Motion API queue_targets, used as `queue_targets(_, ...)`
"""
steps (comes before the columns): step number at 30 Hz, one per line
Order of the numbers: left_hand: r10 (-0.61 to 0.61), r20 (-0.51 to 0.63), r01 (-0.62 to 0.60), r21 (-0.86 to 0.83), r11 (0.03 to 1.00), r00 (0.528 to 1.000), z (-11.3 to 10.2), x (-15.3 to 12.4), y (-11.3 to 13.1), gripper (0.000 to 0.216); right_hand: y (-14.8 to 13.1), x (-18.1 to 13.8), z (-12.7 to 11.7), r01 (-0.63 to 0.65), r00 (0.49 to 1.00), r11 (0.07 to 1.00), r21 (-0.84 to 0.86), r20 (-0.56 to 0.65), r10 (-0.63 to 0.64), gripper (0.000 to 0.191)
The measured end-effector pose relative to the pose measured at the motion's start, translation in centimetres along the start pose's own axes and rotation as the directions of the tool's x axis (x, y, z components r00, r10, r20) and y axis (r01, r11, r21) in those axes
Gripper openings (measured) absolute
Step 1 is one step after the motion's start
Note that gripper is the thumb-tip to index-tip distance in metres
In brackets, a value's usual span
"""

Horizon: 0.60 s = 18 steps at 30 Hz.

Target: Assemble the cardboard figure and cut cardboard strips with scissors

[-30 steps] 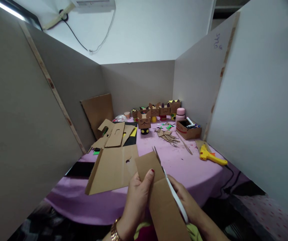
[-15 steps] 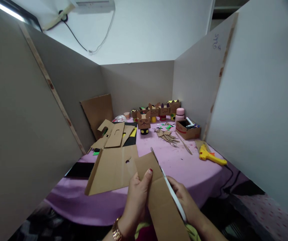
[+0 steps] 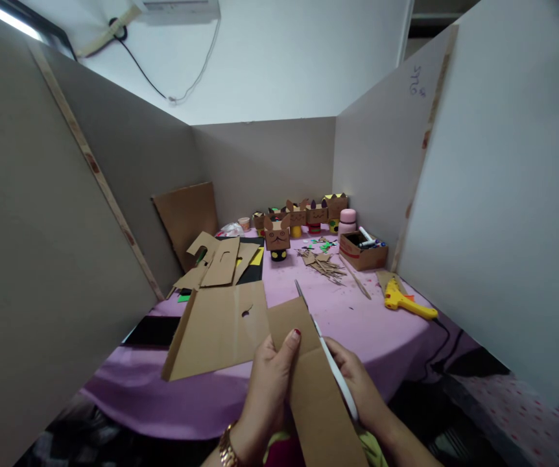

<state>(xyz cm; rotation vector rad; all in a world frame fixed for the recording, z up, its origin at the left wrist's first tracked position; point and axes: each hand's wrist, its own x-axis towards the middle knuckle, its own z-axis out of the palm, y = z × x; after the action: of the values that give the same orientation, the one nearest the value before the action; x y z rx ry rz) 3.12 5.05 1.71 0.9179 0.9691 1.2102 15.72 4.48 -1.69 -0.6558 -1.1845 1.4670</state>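
Note:
A long strip of brown cardboard [image 3: 316, 383] slants up from my lap over the table's front edge. My left hand [image 3: 274, 366] grips its left side, thumb pressed flat on top and fingers hidden underneath. White-handled scissors [image 3: 334, 366] lie along the strip's right edge, their metal blades pointing away from me. My right hand [image 3: 352, 373] is closed round the scissor handles, with most fingers hidden behind them. Just left of the strip, a larger folded cardboard sheet [image 3: 216, 331] with a small hole lies on the table.
Cardboard offcuts [image 3: 221, 263] lie back left, and thin scraps [image 3: 323, 264] lie mid-table. Cardboard animal figures [image 3: 277, 237] stand behind. To the right are a box of markers [image 3: 363, 253], a pink bottle [image 3: 347, 220] and a yellow glue gun [image 3: 406, 301] with its cable. Partitions [image 3: 264, 152] enclose the table.
The scissor blades stick out farther beyond the strip's far end. The strip and my hands have shifted very slightly, and the whole view has moved a little.

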Motion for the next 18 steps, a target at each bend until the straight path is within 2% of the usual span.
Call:
queue_targets(2,-0.007,-0.012,0.007,-0.01,1.0,1.0,-0.1,0.2,0.2,0.03,0.1,0.2,-0.1,-0.038,0.997,0.999,0.032,-0.058,0.04,0.041)
queue_targets(4,0.005,-0.011,-0.005,-0.031,0.999,1.0,-0.4,0.4,0.6,0.031,0.2,0.3,-0.4,-0.075,0.982,0.996,0.048,-0.169,0.082,0.046)
queue_targets(7,0.064,-0.033,-0.065,-0.041,0.997,0.997,-1.1,0.9,1.3,0.032,0.4,0.3,-1.2,-0.095,0.953,0.994,0.052,-0.284,0.106,0.048)
queue_targets(10,0.136,-0.102,-0.138,-0.014,0.99,0.985,-1.8,1.7,1.9,0.033,0.6,-0.3,-1.6,-0.081,0.966,0.993,0.089,-0.238,0.1,0.045)
queue_targets(14,0.216,-0.173,-0.225,-0.033,0.974,0.961,-2.2,2.4,2.0,0.036,1.1,-1.1,-1.1,-0.051,0.993,0.987,0.154,-0.096,0.067,0.046)
queue_targets(18,0.169,-0.148,-0.191,-0.15,0.97,0.974,-2.0,2.4,2.6,0.035,1.7,-1.2,-0.2,-0.034,0.998,0.979,0.203,-0.04,0.043,0.048)
